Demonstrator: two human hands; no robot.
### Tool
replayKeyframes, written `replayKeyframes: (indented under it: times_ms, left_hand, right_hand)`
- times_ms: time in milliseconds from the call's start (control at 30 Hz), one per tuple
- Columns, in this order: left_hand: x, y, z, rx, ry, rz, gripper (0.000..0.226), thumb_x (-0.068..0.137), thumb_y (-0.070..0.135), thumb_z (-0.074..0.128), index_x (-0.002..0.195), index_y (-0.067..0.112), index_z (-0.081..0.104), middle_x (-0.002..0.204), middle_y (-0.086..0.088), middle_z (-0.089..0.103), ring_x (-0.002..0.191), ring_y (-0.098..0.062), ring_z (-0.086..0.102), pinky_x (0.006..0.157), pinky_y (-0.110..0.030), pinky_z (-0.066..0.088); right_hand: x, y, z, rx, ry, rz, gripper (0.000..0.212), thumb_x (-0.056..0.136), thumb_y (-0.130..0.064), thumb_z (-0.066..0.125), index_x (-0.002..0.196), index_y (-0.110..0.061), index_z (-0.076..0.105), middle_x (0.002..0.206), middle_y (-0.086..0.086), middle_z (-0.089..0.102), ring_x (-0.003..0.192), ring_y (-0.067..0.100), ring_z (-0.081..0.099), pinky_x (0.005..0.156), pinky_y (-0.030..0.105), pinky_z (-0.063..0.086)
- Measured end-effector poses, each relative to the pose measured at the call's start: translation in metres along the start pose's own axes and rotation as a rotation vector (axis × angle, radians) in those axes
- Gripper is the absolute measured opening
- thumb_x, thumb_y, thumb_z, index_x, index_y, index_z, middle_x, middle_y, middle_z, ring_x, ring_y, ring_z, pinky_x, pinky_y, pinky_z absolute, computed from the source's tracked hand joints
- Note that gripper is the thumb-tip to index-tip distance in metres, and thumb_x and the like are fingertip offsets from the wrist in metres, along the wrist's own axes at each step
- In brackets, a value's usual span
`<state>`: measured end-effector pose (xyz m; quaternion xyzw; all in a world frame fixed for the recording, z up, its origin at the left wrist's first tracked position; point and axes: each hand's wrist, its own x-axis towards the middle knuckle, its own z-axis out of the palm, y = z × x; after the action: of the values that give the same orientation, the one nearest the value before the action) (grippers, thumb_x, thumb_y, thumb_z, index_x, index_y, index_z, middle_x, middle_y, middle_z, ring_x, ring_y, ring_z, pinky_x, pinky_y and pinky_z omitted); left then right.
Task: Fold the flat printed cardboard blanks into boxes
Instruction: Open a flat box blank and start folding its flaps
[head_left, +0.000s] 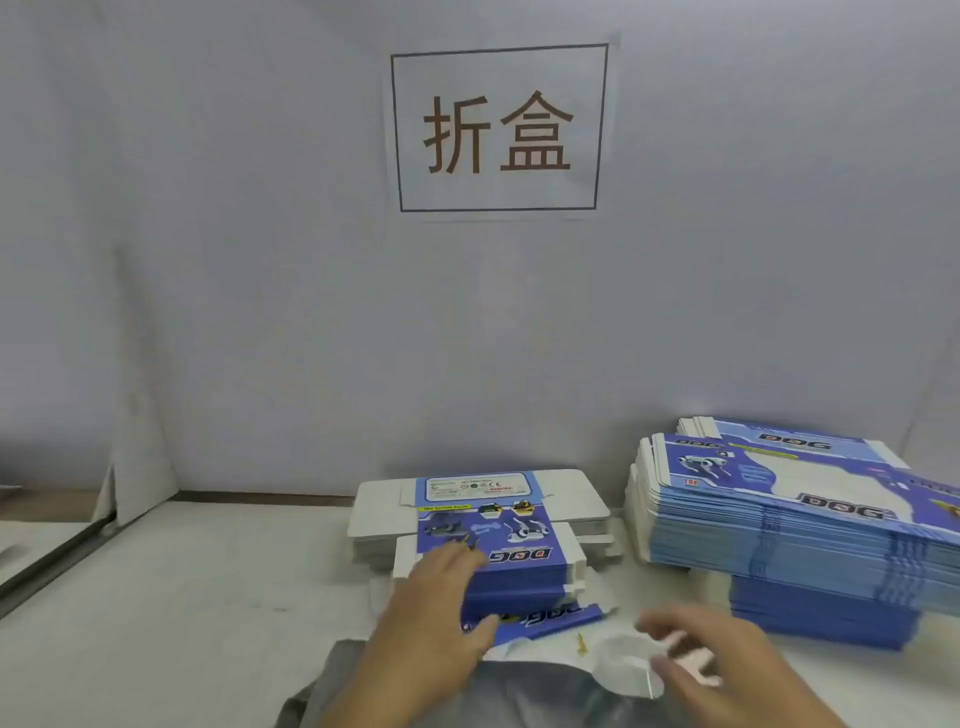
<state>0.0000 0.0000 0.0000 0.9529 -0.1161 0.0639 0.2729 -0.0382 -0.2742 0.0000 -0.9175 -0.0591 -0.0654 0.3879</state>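
At the near edge of the pale worktop (182, 597), a person's right hand (727, 660) curls its fingers and thumb around a white flap of a flat cardboard blank (626, 662); motion blur hides how firmly it pinches. The left hand (441, 597) rests just beyond, fingers spread over a blue printed cardboard blank marked "DOG" (519, 587), thumb tucked at its near edge, gripping the sheet. A grey garment (395, 686) fills the foreground between the forearms.

The blank looks light, thin and springy, likely glossy enough to slide, and prone to creasing off the score lines; white side tabs and edges appear the safest places to hold. It tops a low pile of matching blanks (478, 519) at centre. To the right, well apart, rises a taller stack of blue blanks (805, 530), its edge overhanging. Open tabletop lies to the left. Behind stands a white partition (260, 260) bearing a paper sign with two characters (498, 130).
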Motion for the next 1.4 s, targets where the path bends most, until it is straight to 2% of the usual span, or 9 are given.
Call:
replayKeyframes:
  times_ms: [200,333,533,633,767,967,1067,1200,1400]
  left_hand:
    - [0.072,-0.010,0.041,0.138,-0.027,-0.097,0.082,0.094,0.063,0.051,0.158,0.037,0.008,0.167,0.011,-0.009,0.153,-0.018,-0.018,0.124,-0.040,-0.001]
    - [0.083,-0.033,0.057,0.149,-0.044,-0.153,0.073,0.093,0.068,0.043,0.156,0.041,0.019,0.167,0.012,0.007,0.155,-0.015,0.000,0.124,-0.037,0.012]
    - [0.086,-0.044,0.036,0.086,0.028,-0.153,0.038,0.095,0.061,0.050,0.129,0.046,0.059,0.138,0.020,0.056,0.122,-0.008,0.051,0.097,-0.025,0.045]
    - [0.084,-0.051,0.029,0.059,-0.042,-0.128,0.059,0.079,0.068,0.067,0.134,0.048,0.057,0.144,0.029,0.049,0.131,-0.004,0.045,0.101,-0.024,0.040]
    - [0.084,-0.048,0.027,0.105,-0.063,-0.091,0.049,0.088,0.060,0.063,0.135,0.048,0.056,0.147,0.026,0.047,0.136,-0.007,0.042,0.108,-0.029,0.037]
    - [0.086,-0.051,0.025,0.095,0.035,-0.084,0.037,0.092,0.054,0.061,0.127,0.043,0.064,0.134,0.022,0.060,0.120,-0.004,0.052,0.090,-0.021,0.046]
    - [0.085,-0.052,0.025,0.105,-0.041,-0.084,0.055,0.082,0.060,0.070,0.133,0.044,0.059,0.141,0.025,0.053,0.127,-0.004,0.047,0.097,-0.026,0.046]
    - [0.086,-0.050,0.026,0.111,-0.039,-0.049,0.039,0.091,0.050,0.065,0.129,0.041,0.064,0.142,0.022,0.054,0.131,-0.006,0.047,0.103,-0.029,0.043]
    - [0.084,-0.048,0.028,0.238,0.040,0.009,0.037,0.097,0.057,0.050,0.125,0.038,0.064,0.129,0.018,0.064,0.116,-0.006,0.055,0.092,-0.024,0.047]
  right_hand:
    - [0.091,-0.016,0.072,-0.007,0.071,-0.010,0.038,0.096,-0.035,0.064,0.128,-0.046,0.048,0.138,-0.014,0.045,0.122,0.004,0.041,0.079,0.005,0.042]
    - [0.113,-0.010,0.109,-0.050,0.186,0.077,0.054,0.093,-0.048,0.064,0.140,-0.048,0.038,0.147,-0.012,0.032,0.134,0.012,0.024,0.110,0.036,0.039]
    - [0.113,0.013,0.110,0.215,0.258,0.028,0.041,0.090,-0.030,0.072,0.118,-0.050,0.052,0.135,-0.015,0.048,0.126,0.006,0.036,0.094,0.023,0.040]
    - [0.114,0.015,0.102,0.247,0.221,0.022,0.042,0.087,-0.029,0.076,0.122,-0.044,0.058,0.135,-0.015,0.049,0.130,0.010,0.042,0.100,0.032,0.048]
    - [0.114,0.016,0.094,0.190,0.160,0.009,0.047,0.081,-0.031,0.082,0.118,-0.050,0.058,0.135,-0.019,0.048,0.128,0.009,0.044,0.104,0.039,0.046]
    - [0.115,0.021,0.089,0.228,0.169,0.014,0.046,0.080,-0.031,0.082,0.115,-0.051,0.060,0.126,-0.027,0.053,0.111,-0.006,0.049,0.075,0.012,0.045]
    - [0.116,0.022,0.089,0.239,0.161,0.016,0.044,0.082,-0.032,0.080,0.116,-0.050,0.060,0.125,-0.028,0.052,0.109,-0.009,0.047,0.065,0.006,0.046]
    - [0.118,0.021,0.090,0.226,0.165,0.015,0.042,0.083,-0.032,0.079,0.116,-0.049,0.060,0.124,-0.028,0.052,0.109,-0.007,0.048,0.062,0.005,0.045]
    - [0.119,0.022,0.092,0.072,0.133,-0.023,0.040,0.081,-0.029,0.082,0.111,-0.050,0.065,0.126,-0.023,0.052,0.120,0.006,0.045,0.089,0.023,0.048]
